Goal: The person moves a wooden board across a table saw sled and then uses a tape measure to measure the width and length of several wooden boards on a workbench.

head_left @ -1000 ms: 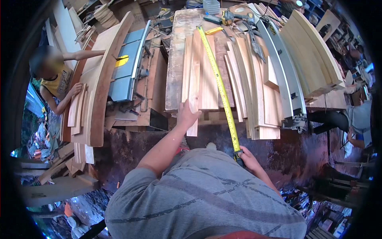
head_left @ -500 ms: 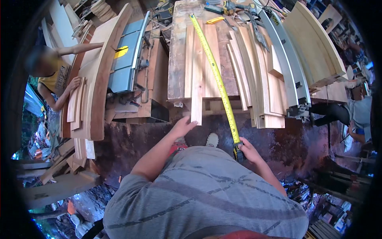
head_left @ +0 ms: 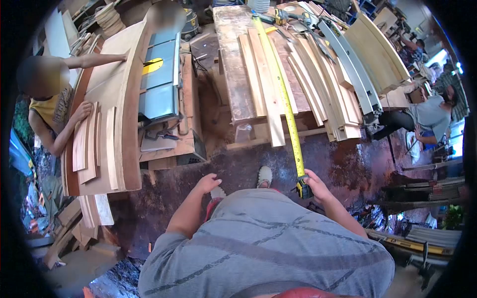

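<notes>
My right hand [head_left: 318, 186] grips a tape measure [head_left: 302, 189] in front of my right hip. Its long yellow blade [head_left: 289, 116] runs out across the workbench [head_left: 226, 64] to the far end. Beside the blade lies a pale wooden board [head_left: 274, 116], its near end jutting past the bench edge. My left hand [head_left: 206, 184] hangs in the air short of that board, with thumb and forefinger a little apart and nothing in it. Another narrow board [head_left: 252, 74] lies to the left of the first one.
Stacked wood strips [head_left: 325, 84] and a long metal beam [head_left: 355, 69] lie along the right. Power tools [head_left: 283, 17] sit at the bench's far end. To the left stand a blue table saw [head_left: 158, 99] and a co-worker [head_left: 49, 109] with hands on wood.
My left hand has come off the near end of the board and drawn back toward me. The view has shifted. The tape measure remains extended in my right hand.
</notes>
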Available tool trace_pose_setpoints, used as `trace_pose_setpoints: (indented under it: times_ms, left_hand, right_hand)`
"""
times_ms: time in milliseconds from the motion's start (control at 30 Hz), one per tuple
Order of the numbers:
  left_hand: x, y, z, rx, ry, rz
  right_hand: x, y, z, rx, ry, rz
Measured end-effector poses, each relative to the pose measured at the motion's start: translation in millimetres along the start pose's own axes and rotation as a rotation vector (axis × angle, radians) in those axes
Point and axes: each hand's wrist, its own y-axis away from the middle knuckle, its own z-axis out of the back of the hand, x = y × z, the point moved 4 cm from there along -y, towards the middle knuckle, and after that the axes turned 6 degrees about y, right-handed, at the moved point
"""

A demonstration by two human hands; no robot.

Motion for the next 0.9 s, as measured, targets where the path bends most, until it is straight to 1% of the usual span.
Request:
trace_pose_setpoints:
  times_ms: [67,133,200,233,300,333,367,467,500,533,567,600,633,667,700,733,800,833,900]
  left_hand:
    - [54.3,33.0,16.4,-0.032,-0.056,0.031]
    - [114.6,58.9,23.6,0.099,-0.071,0.165]
    - [153.2,85.7,31.3,0.142,-0.095,0.311]
    - [162.6,92.3,31.8,0.14,-0.098,0.307]
    - [190.5,101.2,32.4,0.057,0.103,0.403]
    - [204.5,94.8,29.7,0.035,0.097,0.372]
    - [203.3,95.5,34.8,0.024,0.097,0.373]
    - [155.5,83.2,46.8,-0.06,0.099,0.225]
    - [136.3,80.4,50.6,-0.095,0.121,0.195]
    - [117.0,79.7,55.2,-0.115,0.131,0.21]
    - [97.7,80.3,58.6,-0.095,0.121,0.175]
    - [101.7,74.8,53.7,-0.083,0.189,0.172]
    - [105.1,68.6,49.6,-0.101,0.14,0.128]
    - [100.3,71.2,50.2,-0.111,0.175,0.144]
    - [97.0,74.4,52.5,-0.107,0.207,0.15]
    - [103.8,78.0,54.6,-0.16,0.225,0.17]
    - [108.2,78.1,53.0,-0.226,0.109,0.164]
    - [108.2,83.2,52.3,-0.251,0.118,0.181]
    - [115.2,106.0,49.4,-0.304,0.248,0.305]
  right_hand:
    - [-3.4,5.8,-27.3,-0.029,-0.037,-0.006]
    - [-0.9,13.0,-50.5,-0.054,-0.11,-0.033]
    - [10.5,21.4,-69.8,-0.046,-0.129,-0.041]
    - [15.2,25.2,-80.9,-0.029,-0.162,-0.049]
    - [28.4,28.3,-99.0,-0.039,-0.173,-0.018]
    - [33.3,28.0,-106.0,-0.047,-0.178,0.006]
    - [35.2,25.8,-112.5,-0.037,-0.178,0.012]
    - [45.9,11.4,-122.5,-0.069,-0.184,0.011]
    - [51.1,6.8,-126.1,-0.053,-0.23,0.024]
    - [56.1,-0.8,-131.9,-0.014,-0.269,0.038]
    - [56.0,-8.7,-132.7,0.033,-0.337,0.016]
    - [56.3,-13.1,-138.3,0.083,-0.397,-0.017]
    - [66.0,-13.3,-147.2,0.048,-0.382,-0.018]
    - [77.1,-13.2,-156.5,0.076,-0.358,0.001]
    - [68.0,-29.4,-152.1,0.056,-0.337,0.003]
    - [69.4,-37.5,-155.4,0.055,-0.318,-0.001]
    - [63.3,-70.7,-155.6,0.061,-0.322,-0.039]
    - [63.0,-79.9,-155.4,0.069,-0.318,-0.082]
    - [78.2,-95.5,-158.1,0.122,-0.245,-0.081]
